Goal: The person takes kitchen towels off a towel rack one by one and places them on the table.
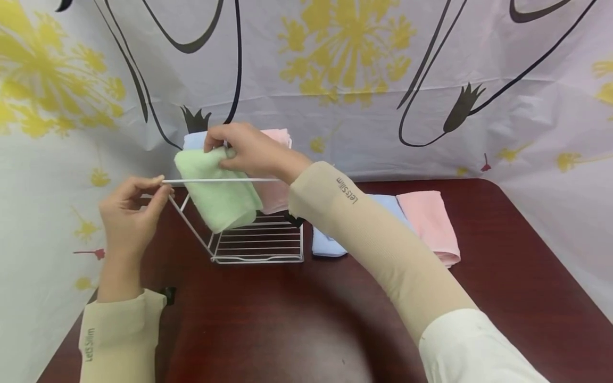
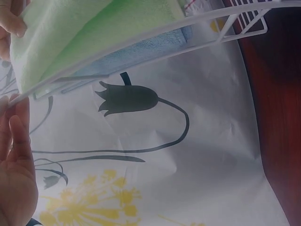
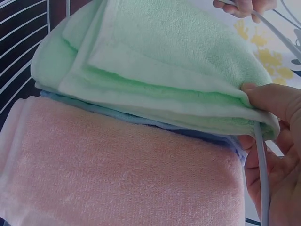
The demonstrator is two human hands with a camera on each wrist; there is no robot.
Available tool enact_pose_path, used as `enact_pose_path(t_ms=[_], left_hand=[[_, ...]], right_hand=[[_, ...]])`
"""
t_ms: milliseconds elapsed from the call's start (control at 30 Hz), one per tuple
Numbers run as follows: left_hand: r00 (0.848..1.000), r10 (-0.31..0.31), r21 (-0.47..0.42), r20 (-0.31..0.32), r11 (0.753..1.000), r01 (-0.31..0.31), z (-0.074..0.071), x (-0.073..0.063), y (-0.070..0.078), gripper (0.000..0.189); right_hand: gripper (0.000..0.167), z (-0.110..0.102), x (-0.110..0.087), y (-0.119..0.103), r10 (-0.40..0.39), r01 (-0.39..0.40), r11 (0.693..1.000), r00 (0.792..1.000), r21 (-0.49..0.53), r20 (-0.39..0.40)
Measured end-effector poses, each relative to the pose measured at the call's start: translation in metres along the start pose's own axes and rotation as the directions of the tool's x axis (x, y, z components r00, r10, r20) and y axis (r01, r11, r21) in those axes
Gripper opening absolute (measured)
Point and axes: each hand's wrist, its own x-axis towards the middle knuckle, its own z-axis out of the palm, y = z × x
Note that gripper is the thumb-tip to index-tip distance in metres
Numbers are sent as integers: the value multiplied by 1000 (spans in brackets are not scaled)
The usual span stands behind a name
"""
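Observation:
My right hand point(image 1: 254, 151) pinches the top edge of a folded light green towel point(image 1: 215, 197), with the thumb on the near face. The towel hangs tilted inside a white wire rack point(image 1: 258, 261). At the rack's upper left corner my left hand point(image 1: 129, 213) pinches the wire between thumb and fingers. Behind the green towel a folded blue towel point(image 2: 136, 52) shows only in part. A folded pink towel point(image 3: 127, 165) stands beside them in the rack, partly behind my right hand and the top wire in the head view.
Right of the rack, another folded blue towel point(image 1: 325, 244) and a folded pink towel point(image 1: 426, 218) lie on the dark red-brown table point(image 1: 287, 319), partly covered by my right forearm. A pale floral curtain point(image 1: 354, 138) stands behind and at both sides.

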Motion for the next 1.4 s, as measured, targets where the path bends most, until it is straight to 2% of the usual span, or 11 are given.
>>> enact_pose_path(t_ms=[333, 533, 733, 1067, 1200, 1400], left_hand=[[1000, -12, -20, -14, 1000, 12, -2, 1, 3, 15], [1000, -21, -48, -11, 999, 20, 0, 0, 3, 15], [999, -30, -102, -37, 994, 26, 0, 1, 3, 19], [999, -18, -133, -44, 991, 12, 1, 1, 2, 21], [999, -21, -122, -44, 992, 16, 1, 1, 2, 19], [999, -14, -99, -47, 995, 10, 1, 2, 2, 23]], right_hand=[[20, -5, -5, -5, -64, 61, 998, 994, -34, -87], [23, -10, -11, -6, 20, -24, 999, 996, -48, -85], [25, -19, -19, -4, 16, -23, 998, 991, -52, -132], [24, -26, -37, 8, -6, 27, 995, 974, 91, -226], [23, -29, -45, 11, 3, 31, 992, 964, 123, -264], [22, -33, -59, 15, -26, 79, 986, 943, 150, -332]])
